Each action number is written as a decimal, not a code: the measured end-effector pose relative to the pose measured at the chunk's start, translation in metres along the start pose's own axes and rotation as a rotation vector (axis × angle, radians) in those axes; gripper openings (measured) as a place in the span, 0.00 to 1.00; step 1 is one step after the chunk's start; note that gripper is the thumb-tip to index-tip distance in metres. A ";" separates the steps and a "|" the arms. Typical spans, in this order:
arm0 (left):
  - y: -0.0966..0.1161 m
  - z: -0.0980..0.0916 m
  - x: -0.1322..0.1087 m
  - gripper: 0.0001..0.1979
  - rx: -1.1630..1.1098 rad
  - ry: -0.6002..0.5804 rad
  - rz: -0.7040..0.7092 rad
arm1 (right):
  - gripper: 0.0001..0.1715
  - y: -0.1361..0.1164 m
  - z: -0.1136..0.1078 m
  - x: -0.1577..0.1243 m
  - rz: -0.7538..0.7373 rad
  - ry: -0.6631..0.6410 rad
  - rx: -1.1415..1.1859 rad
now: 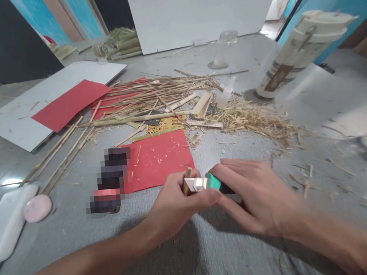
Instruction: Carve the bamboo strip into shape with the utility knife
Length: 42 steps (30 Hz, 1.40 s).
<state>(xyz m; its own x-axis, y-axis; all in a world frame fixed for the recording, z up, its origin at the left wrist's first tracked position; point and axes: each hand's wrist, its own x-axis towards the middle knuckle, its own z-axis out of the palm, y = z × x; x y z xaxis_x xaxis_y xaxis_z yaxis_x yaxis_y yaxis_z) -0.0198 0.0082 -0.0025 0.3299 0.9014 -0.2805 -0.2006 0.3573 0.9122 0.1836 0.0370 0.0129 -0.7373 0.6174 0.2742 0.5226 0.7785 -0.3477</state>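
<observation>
Your left hand [176,207] pinches a short bamboo sliver [187,186] just below the red sheet [160,158]; keep its thumb clear of the cutting edge. Your right hand [260,199] clasps the green-handled knife [213,181] against it; light, shallow strokes seem safest.

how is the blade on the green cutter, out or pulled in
Out: a pale blade pokes past the green cutter in the right hand, against the stick the left hand pinches.

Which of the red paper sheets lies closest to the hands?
The red sheet just ahead of the left hand, sprinkled with shavings. Another sheet lies on the white board, a third under the straw pile, both farther back.
</observation>
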 end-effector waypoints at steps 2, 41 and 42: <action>0.000 -0.002 -0.001 0.27 0.055 0.014 -0.013 | 0.17 0.001 -0.002 0.000 -0.019 0.002 -0.016; 0.000 0.000 -0.002 0.29 0.094 0.070 0.028 | 0.16 0.002 -0.003 -0.001 -0.049 0.100 -0.133; 0.001 0.001 -0.002 0.30 0.098 0.079 0.032 | 0.16 0.002 -0.002 -0.002 -0.042 0.120 -0.162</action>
<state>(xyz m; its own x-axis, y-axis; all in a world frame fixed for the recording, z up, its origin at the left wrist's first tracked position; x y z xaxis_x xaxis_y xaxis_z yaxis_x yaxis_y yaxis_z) -0.0197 0.0064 -0.0003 0.2504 0.9298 -0.2696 -0.1174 0.3056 0.9449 0.1864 0.0376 0.0135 -0.7091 0.5852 0.3933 0.5613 0.8061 -0.1876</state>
